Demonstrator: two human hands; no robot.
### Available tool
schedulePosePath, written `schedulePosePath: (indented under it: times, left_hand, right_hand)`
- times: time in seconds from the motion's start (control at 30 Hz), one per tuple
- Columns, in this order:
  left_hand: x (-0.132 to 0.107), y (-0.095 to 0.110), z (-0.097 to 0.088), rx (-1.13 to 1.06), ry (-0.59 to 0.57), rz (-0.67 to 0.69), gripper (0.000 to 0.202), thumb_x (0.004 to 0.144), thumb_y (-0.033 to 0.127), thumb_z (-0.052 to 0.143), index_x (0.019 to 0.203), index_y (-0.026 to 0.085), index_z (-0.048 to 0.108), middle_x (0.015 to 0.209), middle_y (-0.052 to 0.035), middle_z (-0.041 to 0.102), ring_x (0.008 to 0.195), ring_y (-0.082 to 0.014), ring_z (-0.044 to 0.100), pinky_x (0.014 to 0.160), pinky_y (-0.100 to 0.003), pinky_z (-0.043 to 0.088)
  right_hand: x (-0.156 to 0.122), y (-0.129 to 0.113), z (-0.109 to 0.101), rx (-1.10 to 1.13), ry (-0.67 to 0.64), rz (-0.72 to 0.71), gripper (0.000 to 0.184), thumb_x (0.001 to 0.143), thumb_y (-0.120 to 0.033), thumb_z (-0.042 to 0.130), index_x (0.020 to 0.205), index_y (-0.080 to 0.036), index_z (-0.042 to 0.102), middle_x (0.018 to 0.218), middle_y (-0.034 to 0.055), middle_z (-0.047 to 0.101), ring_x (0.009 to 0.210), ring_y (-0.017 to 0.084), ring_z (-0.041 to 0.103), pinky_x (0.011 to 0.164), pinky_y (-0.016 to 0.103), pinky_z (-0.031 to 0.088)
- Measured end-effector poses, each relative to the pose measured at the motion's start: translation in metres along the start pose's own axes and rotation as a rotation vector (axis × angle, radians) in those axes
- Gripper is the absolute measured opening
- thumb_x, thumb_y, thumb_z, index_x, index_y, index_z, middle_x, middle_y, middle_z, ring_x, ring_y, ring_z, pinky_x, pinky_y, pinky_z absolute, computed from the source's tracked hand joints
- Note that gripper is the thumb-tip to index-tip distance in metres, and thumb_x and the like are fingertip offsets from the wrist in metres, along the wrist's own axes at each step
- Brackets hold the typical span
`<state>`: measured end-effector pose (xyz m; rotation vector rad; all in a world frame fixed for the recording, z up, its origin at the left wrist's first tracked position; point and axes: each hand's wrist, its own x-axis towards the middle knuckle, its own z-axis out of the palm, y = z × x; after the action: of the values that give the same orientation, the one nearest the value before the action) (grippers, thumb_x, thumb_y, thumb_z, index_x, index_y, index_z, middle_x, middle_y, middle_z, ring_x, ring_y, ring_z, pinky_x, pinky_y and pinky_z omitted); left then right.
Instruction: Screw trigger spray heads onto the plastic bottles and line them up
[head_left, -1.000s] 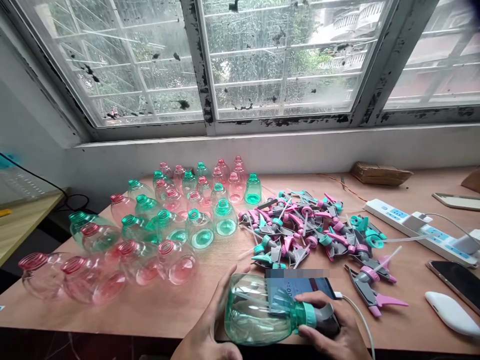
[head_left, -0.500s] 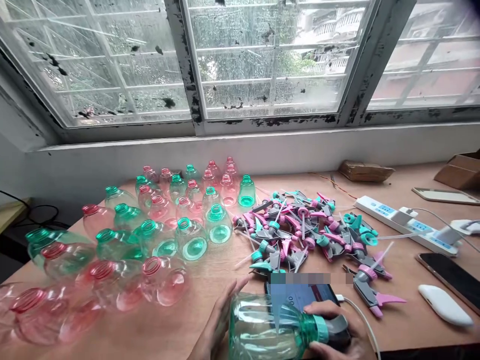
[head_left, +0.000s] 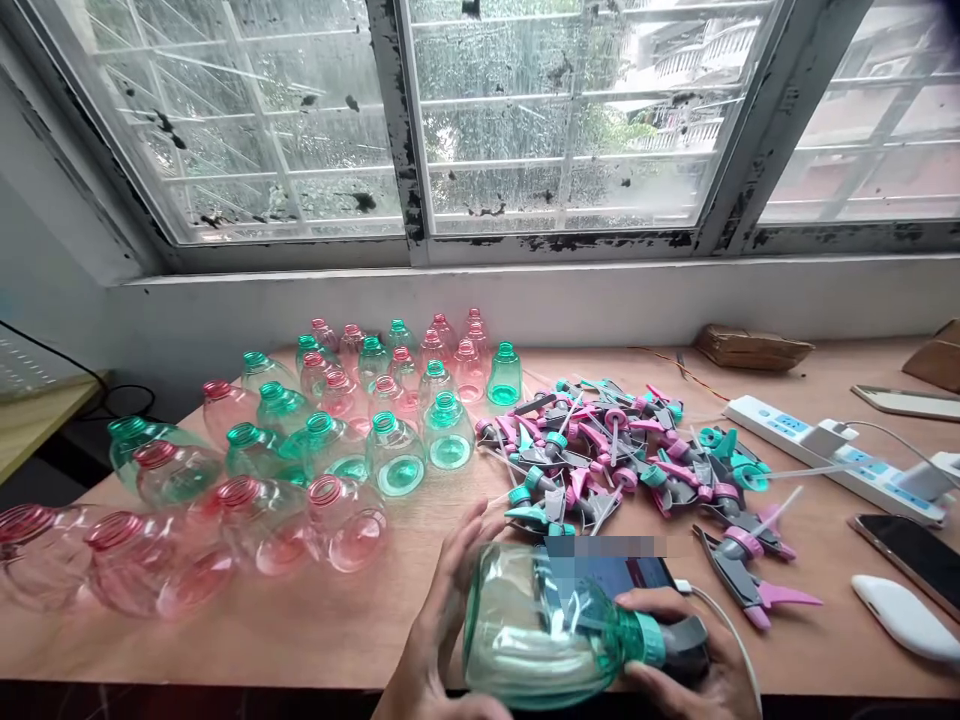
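A clear green spray bottle [head_left: 540, 640] lies on its side in the air between my hands at the table's front edge, its neck toward the right. My left hand [head_left: 442, 620] cups the bottle's base end, fingers behind it and thumb below. The fingers of my right hand [head_left: 697, 640] close round the teal collar and grey spray head [head_left: 667, 645] at the neck. Behind the bottle lies a phone [head_left: 622, 572] with a lit screen and a white cable, partly hidden by the bottle.
Several green and pink open-necked bottles [head_left: 397, 455] stand on the left of the table [head_left: 300, 645]. A heap of pink, teal and grey spray heads [head_left: 600, 450] lies in the middle. To the right are a power strip [head_left: 832, 455], a dark phone [head_left: 915, 560] and a white mouse-like object [head_left: 904, 618].
The camera view has shifted a little, so the table sits slightly higher and further right. The bottle stays between both hands, with more of its lower side and my left thumb showing.
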<state>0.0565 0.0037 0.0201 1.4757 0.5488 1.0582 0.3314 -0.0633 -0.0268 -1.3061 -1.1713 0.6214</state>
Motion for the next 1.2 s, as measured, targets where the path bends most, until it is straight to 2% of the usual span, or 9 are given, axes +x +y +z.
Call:
schedulePosePath:
  times: [0.1,0.3,0.47,0.57,0.7,0.8,0.9,1.07,1.2]
  left_hand:
    - [0.006,-0.001,0.009,0.040,0.035,0.069,0.099,0.076,0.068,0.088,0.162,0.032,0.052,0.182,-0.0097,0.029,0.171,-0.0452,0.003,0.138,-0.057,0.016]
    - [-0.012,-0.018,0.002,-0.041,-0.123,-0.031,0.092,0.100,0.033,0.075,0.169,0.055,0.020,0.187,0.0015,0.016,0.171,-0.0385,0.017,0.136,-0.061,0.019]
    - [-0.004,-0.014,0.007,-0.074,-0.009,-0.050,0.116,0.078,0.041,0.097,0.169,0.051,0.027,0.186,-0.0027,0.021,0.171,-0.0436,0.013,0.138,-0.062,0.013]
    - [0.002,-0.008,0.011,-0.105,-0.006,-0.086,0.100,0.085,0.040,0.092,0.167,0.042,0.036,0.183,-0.0087,0.029,0.167,-0.0441,0.028,0.136,-0.059,0.027]
    - [0.000,-0.014,0.008,-0.045,-0.002,-0.061,0.090,0.095,0.030,0.082,0.166,0.052,0.031,0.183,-0.0018,0.028,0.166,-0.0381,0.032,0.134,-0.054,0.034]
    - [-0.004,-0.020,0.005,0.016,0.028,-0.090,0.092,0.098,0.032,0.079,0.166,0.060,0.024,0.186,0.0034,0.019,0.169,-0.0360,0.025,0.136,-0.056,0.027]
    - [-0.004,-0.018,0.005,0.033,0.027,-0.090,0.114,0.083,0.040,0.094,0.168,0.056,0.021,0.186,0.0023,0.018,0.172,-0.0375,0.014,0.140,-0.056,0.011]
    - [0.003,-0.007,0.008,-0.083,-0.008,-0.112,0.104,0.087,0.048,0.088,0.171,0.040,0.027,0.182,-0.0082,0.030,0.167,-0.0413,0.029,0.137,-0.058,0.024]
    - [0.002,-0.008,0.011,-0.027,-0.001,-0.086,0.098,0.090,0.032,0.088,0.166,0.054,0.031,0.183,0.0007,0.029,0.168,-0.0368,0.028,0.138,-0.058,0.024]
  right_hand:
    - [0.001,0.003,-0.001,0.056,0.030,-0.020,0.043,0.074,-0.065,0.094,0.096,-0.028,0.089,0.087,0.0064,0.086,0.072,0.026,0.078,0.067,0.027,0.062]
    - [0.006,-0.001,0.003,0.143,0.008,-0.014,0.039,0.077,-0.056,0.094,0.100,-0.025,0.088,0.083,0.0059,0.084,0.065,0.024,0.075,0.061,0.028,0.060]
    - [0.008,-0.005,0.008,0.170,-0.026,0.005,0.031,0.077,-0.044,0.097,0.101,-0.027,0.087,0.076,0.0006,0.079,0.060,0.019,0.073,0.058,0.024,0.058]
    - [0.009,-0.006,0.009,0.226,-0.080,0.026,0.030,0.079,-0.042,0.097,0.103,-0.027,0.087,0.079,0.0004,0.080,0.060,0.019,0.077,0.057,0.023,0.061]
    - [0.010,-0.009,0.011,0.308,-0.111,0.053,0.030,0.081,-0.042,0.096,0.105,-0.027,0.085,0.075,0.0002,0.082,0.059,0.020,0.080,0.058,0.023,0.062]
    - [0.010,-0.008,0.011,0.320,-0.108,0.058,0.030,0.082,-0.041,0.095,0.107,-0.026,0.084,0.068,-0.0011,0.081,0.060,0.020,0.080,0.058,0.022,0.061]
    - [0.011,-0.004,0.010,0.288,-0.127,0.022,0.029,0.083,-0.040,0.095,0.108,-0.027,0.085,0.073,-0.0007,0.082,0.061,0.019,0.078,0.058,0.022,0.060]
    - [0.013,-0.002,0.009,0.231,-0.104,-0.024,0.030,0.080,-0.040,0.096,0.105,-0.026,0.085,0.081,0.0021,0.082,0.063,0.020,0.076,0.058,0.024,0.062]
    - [0.014,-0.005,0.009,0.304,-0.150,0.007,0.032,0.084,-0.043,0.094,0.107,-0.024,0.083,0.070,0.0010,0.081,0.059,0.022,0.079,0.058,0.027,0.064]
